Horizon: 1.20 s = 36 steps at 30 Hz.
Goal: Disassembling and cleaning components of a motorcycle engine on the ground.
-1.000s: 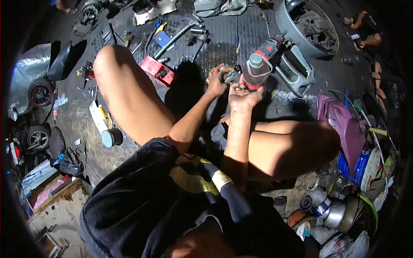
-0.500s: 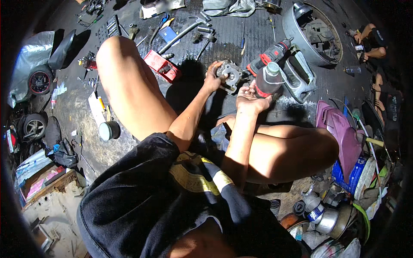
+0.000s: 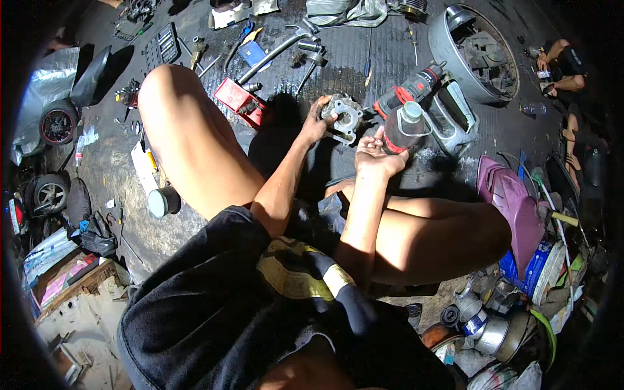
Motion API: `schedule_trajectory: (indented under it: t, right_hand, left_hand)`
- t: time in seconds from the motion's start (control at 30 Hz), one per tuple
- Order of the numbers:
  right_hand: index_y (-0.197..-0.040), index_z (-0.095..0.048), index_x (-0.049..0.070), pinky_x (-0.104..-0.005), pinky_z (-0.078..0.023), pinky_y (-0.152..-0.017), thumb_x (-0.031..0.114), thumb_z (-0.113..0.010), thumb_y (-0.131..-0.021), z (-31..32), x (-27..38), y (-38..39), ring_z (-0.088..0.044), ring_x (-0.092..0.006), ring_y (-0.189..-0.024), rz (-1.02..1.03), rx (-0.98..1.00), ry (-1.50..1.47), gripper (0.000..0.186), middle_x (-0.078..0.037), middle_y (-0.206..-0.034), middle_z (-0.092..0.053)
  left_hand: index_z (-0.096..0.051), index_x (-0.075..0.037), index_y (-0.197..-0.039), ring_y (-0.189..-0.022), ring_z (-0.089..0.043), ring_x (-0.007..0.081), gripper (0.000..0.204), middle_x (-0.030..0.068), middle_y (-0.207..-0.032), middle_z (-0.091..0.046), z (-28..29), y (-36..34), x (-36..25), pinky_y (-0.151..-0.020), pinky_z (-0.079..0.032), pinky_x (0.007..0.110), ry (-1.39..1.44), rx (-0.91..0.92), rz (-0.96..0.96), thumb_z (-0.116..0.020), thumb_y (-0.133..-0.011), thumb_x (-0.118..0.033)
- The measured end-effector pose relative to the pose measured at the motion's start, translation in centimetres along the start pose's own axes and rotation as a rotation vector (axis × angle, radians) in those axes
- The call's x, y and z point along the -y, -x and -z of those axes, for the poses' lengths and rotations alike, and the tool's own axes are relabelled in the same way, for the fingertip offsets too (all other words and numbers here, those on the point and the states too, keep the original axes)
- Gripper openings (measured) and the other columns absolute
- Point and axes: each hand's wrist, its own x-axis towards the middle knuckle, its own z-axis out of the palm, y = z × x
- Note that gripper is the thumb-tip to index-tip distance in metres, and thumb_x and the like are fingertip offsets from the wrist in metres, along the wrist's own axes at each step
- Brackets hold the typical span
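Left hand: fingers closed around the left edge of the part, thumb over its near face; left hand point(image 3: 316, 123).
Metal casting: a bored engine part with bolt holes point(image 3: 338, 107), held off the floor between the knees' far ends, left of the bottle.
Right hand: palm up, fingers half curled about the lower bottle point(image 3: 377, 158).
Plastic bottle: red-banded, pale cap seemingly on point(image 3: 401, 129), nearly above the palm, right of the casting.
Cordless drill: beyond the bottle point(image 3: 409, 89).
Step in hand: apparently bringing bottle and casting together.
Next move: likely calls for a firm left grip and a steady right wrist.
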Motion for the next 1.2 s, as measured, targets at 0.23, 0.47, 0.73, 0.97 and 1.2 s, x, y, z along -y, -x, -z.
schedule_trajectory:
  t: [0.23, 0.47, 0.73, 0.97, 1.2]
  right_hand:
    - [-0.104, -0.051, 0.01, -0.0266, -0.038, -0.052, 0.059, -0.038, -0.082, -0.3, -0.9, 0.1, -0.042, -0.0115, -0.051, -0.004, -0.021, 0.012, 0.055, -0.009, -0.096, -0.058]
    - [-0.096, -0.056, 0.01, -0.0284, -0.04, -0.051, 0.055, -0.04, -0.08, -2.0, 1.1, -0.3, -0.046, -0.0134, -0.052, 0.006, 0.041, -0.072, 0.051, -0.008, -0.088, -0.063]
    - [-0.095, -0.058, 0.01, -0.0285, -0.04, -0.05, 0.052, -0.042, -0.079, -4.5, 4.6, -5.7, -0.047, -0.0136, -0.052, 0.039, 0.078, -0.309, 0.048, -0.008, -0.087, -0.064]
    - [-0.093, -0.058, 0.01, -0.0286, -0.04, -0.05, 0.05, -0.044, -0.078, -3.6, 3.3, -8.5, -0.048, -0.0138, -0.051, 0.043, 0.057, -0.482, 0.045, -0.007, -0.085, -0.065]
    - [-0.092, -0.059, 0.009, -0.0291, -0.039, -0.05, 0.048, -0.047, -0.075, -4.0, 5.2, -10.7, -0.048, -0.0143, -0.051, 0.12, 0.106, -0.611, 0.044, -0.007, -0.085, -0.065]
  left_hand:
    - [-0.043, -0.007, -0.125, -0.11, -0.047, 0.0209, 0.05, 0.0109, -0.127, -0.044, 0.8, -0.4, 1.9, -0.097, -0.038, 0.031, 0.05, -0.115, 0.033, -0.065, -0.079, -0.007]
    - [-0.043, -0.001, -0.125, -0.098, -0.054, 0.016, 0.046, 0.0111, -0.113, -0.056, 0.4, -1.8, -0.4, -0.087, -0.043, 0.029, -0.105, -0.177, 0.044, -0.059, -0.083, -0.011]
    - [-0.058, -0.004, -0.111, -0.101, -0.058, 0.0263, 0.043, 0.0161, -0.106, -0.061, 1.6, -1.1, 0.9, -0.088, -0.043, 0.036, -0.166, -0.453, 0.269, -0.068, -0.07, -0.012]
    - [-0.062, -0.013, -0.104, -0.104, -0.054, 0.0317, 0.037, 0.0163, -0.106, -0.059, 4.9, -12.6, -2.4, -0.091, -0.039, 0.042, -0.311, -0.723, 0.237, -0.066, -0.067, -0.021]
    - [-0.059, -0.017, -0.107, -0.108, -0.05, 0.0338, 0.041, 0.0172, -0.106, -0.057, 4.7, -23.1, -4.8, -0.092, -0.038, 0.044, -0.671, -0.449, 0.055, -0.064, -0.068, -0.029]
